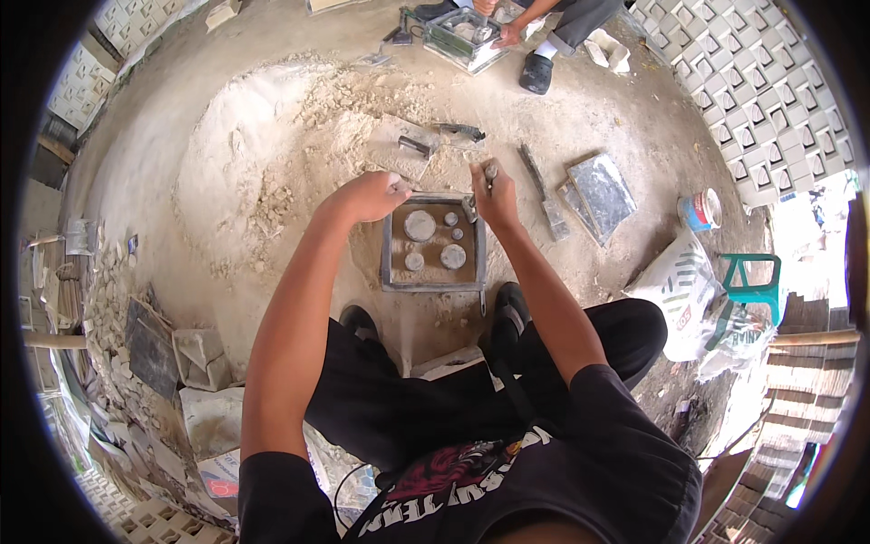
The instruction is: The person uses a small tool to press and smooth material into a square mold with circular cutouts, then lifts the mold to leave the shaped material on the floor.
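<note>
A square grey frame (387, 258) lies on the ground between my feet, filled level with brown sand (435, 247). Several round grey discs of different sizes, the largest a wide disc (420, 226), sit in the sand. My left hand (373, 196) is closed just above the frame's far left corner; what its fingers hold, if anything, is hidden. At the far right corner my right hand (496, 192) wraps round a short-handled tool (491, 169). A small grey metal piece (469, 210) below that hand, perhaps the tool's end, touches the frame's corner.
Beyond the frame lie a handled float (415, 146), a dark curved tool (462, 131) and a powder heap (245, 136). On the right are a long brush-like tool (544, 195), flat plates (602, 195), a can (700, 210), sacks (675, 290) and a green stool (752, 281). Another person's hand (509, 36) works over a similar box (462, 41).
</note>
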`<action>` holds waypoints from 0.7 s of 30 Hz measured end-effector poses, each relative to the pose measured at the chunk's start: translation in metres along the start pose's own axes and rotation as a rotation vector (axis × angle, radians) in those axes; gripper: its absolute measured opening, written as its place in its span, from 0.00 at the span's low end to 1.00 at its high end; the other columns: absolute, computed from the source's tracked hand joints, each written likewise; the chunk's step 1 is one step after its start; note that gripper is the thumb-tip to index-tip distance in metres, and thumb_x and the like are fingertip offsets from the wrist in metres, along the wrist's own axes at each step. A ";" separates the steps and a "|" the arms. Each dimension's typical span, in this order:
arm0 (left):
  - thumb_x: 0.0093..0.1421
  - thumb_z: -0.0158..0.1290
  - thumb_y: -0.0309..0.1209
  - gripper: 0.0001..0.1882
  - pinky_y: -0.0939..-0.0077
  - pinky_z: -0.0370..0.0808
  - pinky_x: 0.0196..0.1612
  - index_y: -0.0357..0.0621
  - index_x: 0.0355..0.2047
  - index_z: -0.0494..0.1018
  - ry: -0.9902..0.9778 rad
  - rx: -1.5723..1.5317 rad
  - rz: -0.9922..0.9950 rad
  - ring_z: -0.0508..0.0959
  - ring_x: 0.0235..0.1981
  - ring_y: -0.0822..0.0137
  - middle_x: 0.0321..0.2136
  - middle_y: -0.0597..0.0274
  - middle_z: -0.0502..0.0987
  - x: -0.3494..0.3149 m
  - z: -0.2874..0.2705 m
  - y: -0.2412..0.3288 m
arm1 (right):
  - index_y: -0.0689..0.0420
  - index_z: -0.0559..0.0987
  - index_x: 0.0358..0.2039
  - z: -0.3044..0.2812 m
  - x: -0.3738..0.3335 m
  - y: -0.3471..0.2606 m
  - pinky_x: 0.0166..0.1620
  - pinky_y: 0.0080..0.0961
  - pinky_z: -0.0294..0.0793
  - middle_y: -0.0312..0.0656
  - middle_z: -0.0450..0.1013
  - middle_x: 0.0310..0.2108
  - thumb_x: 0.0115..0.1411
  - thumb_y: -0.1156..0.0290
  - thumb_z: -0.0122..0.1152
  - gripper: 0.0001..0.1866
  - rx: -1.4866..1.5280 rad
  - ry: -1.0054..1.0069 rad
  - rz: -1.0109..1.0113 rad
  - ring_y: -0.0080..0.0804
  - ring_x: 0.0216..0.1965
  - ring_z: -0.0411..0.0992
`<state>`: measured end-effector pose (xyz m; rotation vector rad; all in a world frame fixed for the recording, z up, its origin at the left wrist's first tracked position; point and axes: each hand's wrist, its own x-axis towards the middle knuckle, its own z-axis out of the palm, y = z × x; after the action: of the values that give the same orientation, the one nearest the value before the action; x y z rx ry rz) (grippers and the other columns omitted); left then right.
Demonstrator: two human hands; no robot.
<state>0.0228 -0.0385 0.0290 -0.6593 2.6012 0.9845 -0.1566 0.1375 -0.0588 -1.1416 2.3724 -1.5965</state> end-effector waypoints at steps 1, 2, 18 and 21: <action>0.64 0.48 0.45 0.21 0.63 0.72 0.49 0.40 0.46 0.73 -0.010 0.008 -0.015 0.77 0.46 0.51 0.44 0.47 0.78 -0.002 -0.001 -0.002 | 0.61 0.70 0.25 -0.001 0.004 -0.006 0.23 0.27 0.65 0.41 0.68 0.14 0.65 0.62 0.55 0.17 0.054 0.067 0.028 0.20 0.19 0.67; 0.64 0.48 0.45 0.21 0.63 0.72 0.49 0.40 0.46 0.73 -0.015 0.014 -0.013 0.77 0.46 0.51 0.44 0.47 0.78 -0.004 0.000 -0.004 | 0.61 0.70 0.24 -0.001 0.007 -0.013 0.22 0.27 0.65 0.40 0.68 0.13 0.65 0.61 0.56 0.17 0.108 0.134 0.056 0.20 0.18 0.67; 0.63 0.48 0.45 0.21 0.62 0.73 0.47 0.39 0.45 0.73 0.039 -0.006 0.016 0.77 0.44 0.48 0.40 0.43 0.78 0.015 -0.003 -0.013 | 0.57 0.68 0.10 -0.033 0.029 0.008 0.20 0.23 0.56 0.28 0.60 0.11 0.64 0.50 0.55 0.31 0.344 0.114 0.375 0.16 0.15 0.57; 0.62 0.49 0.43 0.21 0.61 0.73 0.45 0.36 0.43 0.73 0.058 -0.040 0.085 0.77 0.43 0.48 0.39 0.43 0.78 0.015 0.010 -0.014 | 0.59 0.71 0.11 -0.030 0.006 0.009 0.19 0.21 0.57 0.29 0.61 0.11 0.65 0.50 0.53 0.31 0.377 0.156 0.302 0.16 0.15 0.59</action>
<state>0.0182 -0.0457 0.0077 -0.5995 2.6867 1.0610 -0.1788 0.1587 -0.0504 -0.5795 2.0672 -1.9589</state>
